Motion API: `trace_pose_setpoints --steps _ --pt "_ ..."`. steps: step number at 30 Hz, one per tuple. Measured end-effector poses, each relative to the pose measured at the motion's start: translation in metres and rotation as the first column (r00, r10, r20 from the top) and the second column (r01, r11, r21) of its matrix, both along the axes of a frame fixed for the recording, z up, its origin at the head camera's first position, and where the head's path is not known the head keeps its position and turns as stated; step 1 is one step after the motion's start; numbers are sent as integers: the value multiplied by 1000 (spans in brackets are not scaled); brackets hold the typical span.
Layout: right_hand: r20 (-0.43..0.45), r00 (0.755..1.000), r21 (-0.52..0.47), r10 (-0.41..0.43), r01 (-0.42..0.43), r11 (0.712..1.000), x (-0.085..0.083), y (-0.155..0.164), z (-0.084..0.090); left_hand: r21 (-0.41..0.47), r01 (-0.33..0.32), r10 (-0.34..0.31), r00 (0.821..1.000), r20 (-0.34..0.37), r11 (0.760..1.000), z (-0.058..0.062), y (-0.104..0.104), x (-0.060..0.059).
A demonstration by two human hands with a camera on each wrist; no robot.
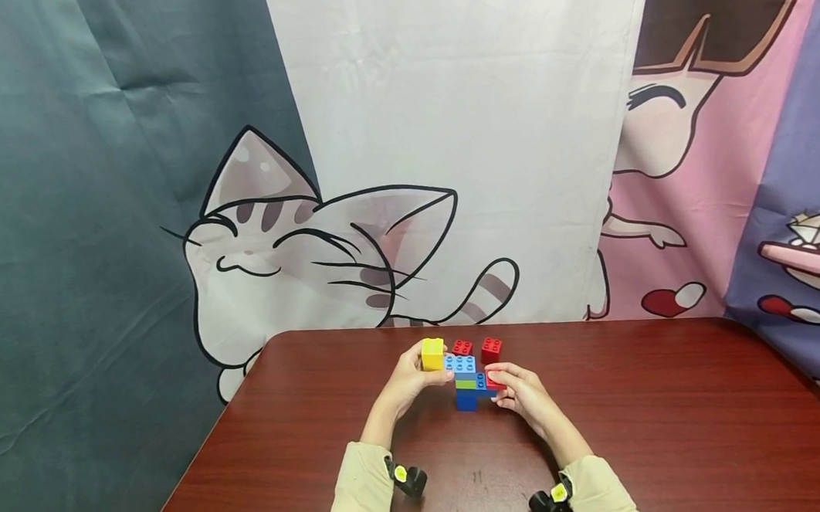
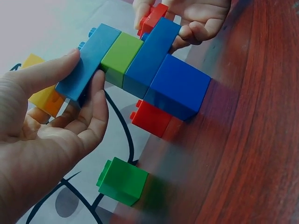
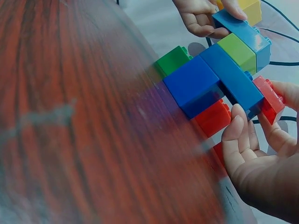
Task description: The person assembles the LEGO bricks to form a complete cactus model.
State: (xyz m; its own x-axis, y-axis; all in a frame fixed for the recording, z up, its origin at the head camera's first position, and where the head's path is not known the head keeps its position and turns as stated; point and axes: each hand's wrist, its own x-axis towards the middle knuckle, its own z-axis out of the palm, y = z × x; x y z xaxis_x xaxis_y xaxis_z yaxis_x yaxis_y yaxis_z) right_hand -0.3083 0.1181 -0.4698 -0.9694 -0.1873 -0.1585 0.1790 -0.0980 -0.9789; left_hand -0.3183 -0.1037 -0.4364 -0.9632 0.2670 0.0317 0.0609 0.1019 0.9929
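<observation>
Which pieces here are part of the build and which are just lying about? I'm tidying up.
In hand:
block stack
yellow block, held by left hand
red block, pinched by right hand

Lying about:
two red blocks
green block

- Yellow brick (image 1: 432, 354) in the left hand (image 1: 406, 380).
- Red brick (image 1: 495, 381) at the right hand (image 1: 525, 393).
- Between the hands: light blue brick (image 1: 460, 363), green brick (image 2: 121, 57), dark blue brick (image 1: 466, 399).
- Beyond the hands: two red bricks (image 1: 491, 349).
- Reddish-brown wood-grain counter (image 1: 669, 428).
</observation>
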Motion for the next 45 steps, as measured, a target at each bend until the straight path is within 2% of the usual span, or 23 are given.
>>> trace_pose_setpoints --steps 18,28,31,36,45 --pt "6 1000 17 -23 22 1000 2 9 2 -6 42 -42 999 -14 999 4 5 -1" --pt "8 1000 17 -20 20 1000 3 14 4 -15 42 -42 999 -12 999 6 10 -1" --pt "2 1000 29 6 -6 1000 2 14 3 -29 38 -39 999 -17 999 6 7 0" --pt "-7 994 48 107 -107 993 -1 10 1 -37 12 -13 1000 -19 999 5 -3 5" --pt "9 983 67 182 -182 981 0 9 -4 -47 47 -48 999 -23 998 -1 -12 13"
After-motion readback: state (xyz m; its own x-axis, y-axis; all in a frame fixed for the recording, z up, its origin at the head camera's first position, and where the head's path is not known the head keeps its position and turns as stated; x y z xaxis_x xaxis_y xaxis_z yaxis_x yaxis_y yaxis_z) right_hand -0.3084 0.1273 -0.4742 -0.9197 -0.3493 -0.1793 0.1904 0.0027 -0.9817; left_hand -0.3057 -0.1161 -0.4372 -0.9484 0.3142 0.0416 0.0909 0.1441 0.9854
